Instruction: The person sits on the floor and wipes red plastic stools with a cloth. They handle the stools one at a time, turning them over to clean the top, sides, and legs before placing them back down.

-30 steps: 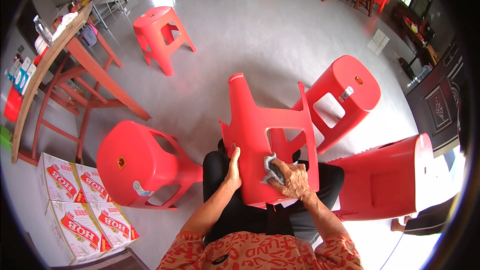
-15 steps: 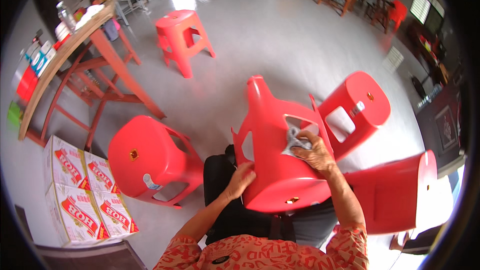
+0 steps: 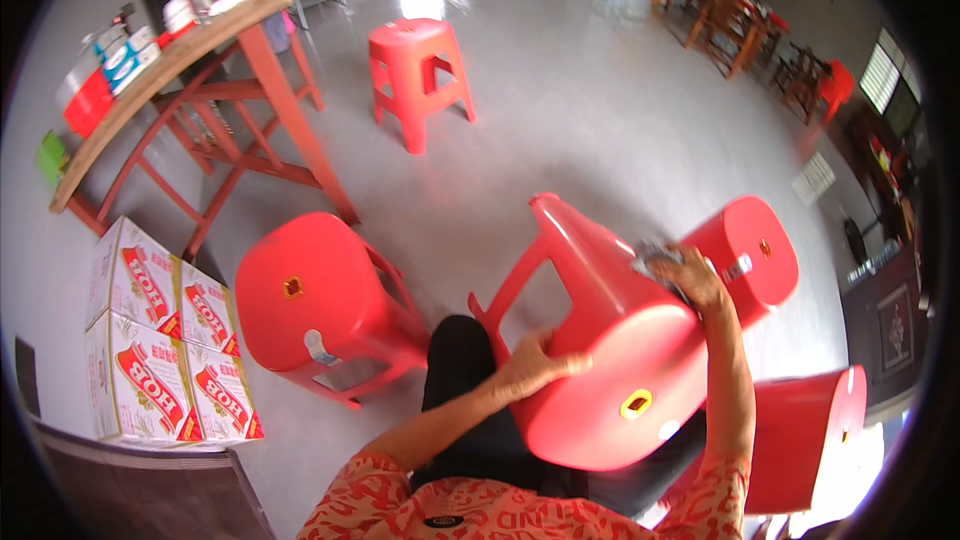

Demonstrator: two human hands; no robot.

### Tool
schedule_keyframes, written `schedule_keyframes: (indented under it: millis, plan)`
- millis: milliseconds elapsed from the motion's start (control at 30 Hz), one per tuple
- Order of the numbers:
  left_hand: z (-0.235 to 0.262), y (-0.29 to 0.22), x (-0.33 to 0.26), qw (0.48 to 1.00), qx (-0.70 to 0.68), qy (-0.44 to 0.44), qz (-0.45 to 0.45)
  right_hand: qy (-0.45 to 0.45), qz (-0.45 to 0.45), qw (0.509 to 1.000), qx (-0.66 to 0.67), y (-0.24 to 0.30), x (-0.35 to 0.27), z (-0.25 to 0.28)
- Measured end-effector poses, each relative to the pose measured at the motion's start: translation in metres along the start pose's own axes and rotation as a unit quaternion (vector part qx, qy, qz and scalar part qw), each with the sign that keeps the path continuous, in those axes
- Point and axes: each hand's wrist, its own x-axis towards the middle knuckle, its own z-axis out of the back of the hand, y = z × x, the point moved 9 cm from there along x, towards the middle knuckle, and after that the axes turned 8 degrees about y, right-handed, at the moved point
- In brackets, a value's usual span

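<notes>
A red plastic stool (image 3: pixel 610 380) lies tipped across my lap, its seat with a small yellow-edged hole facing me and its legs pointing away. My left hand (image 3: pixel 535 370) grips the edge between the seat and the side, thumb on the seat. With my right hand (image 3: pixel 690 275) I press a grey cloth (image 3: pixel 655 260) against the stool's far right side; the fingers are closed over it. Beyond that hand another red stool (image 3: pixel 745 260) is partly hidden. To my left an upright red stool (image 3: pixel 310 300) stands close to my knee.
One more red stool (image 3: pixel 420 70) stands farther out on the grey floor, and another (image 3: pixel 800 440) lies at my right. Stacked printed cartons (image 3: pixel 150 340) are at the left, below a wooden table (image 3: pixel 180 60) holding bottles and boxes. A dark cabinet (image 3: pixel 890 330) stands far right.
The held stool has turned, bringing more of its seat toward me. My right hand and the cloth have moved right along its side; my left hand has shifted onto the seat edge.
</notes>
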Motion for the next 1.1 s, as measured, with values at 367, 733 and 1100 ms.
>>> schedule_keyframes:
  millis: [367,733,1100]
  plan:
    - [0.043,0.036,0.035,0.986,-0.154,-0.006,0.062,-0.016,0.093,0.989,-0.112,0.011,0.027,-0.015]
    - [0.06,0.073,0.089,0.964,-0.258,0.019,0.065,-0.18,0.271,0.861,-0.392,0.019,-0.062,-0.142]
    - [0.117,0.11,0.085,0.986,-0.094,-0.127,0.052,-0.216,0.19,0.86,-0.422,0.018,0.022,-0.121]
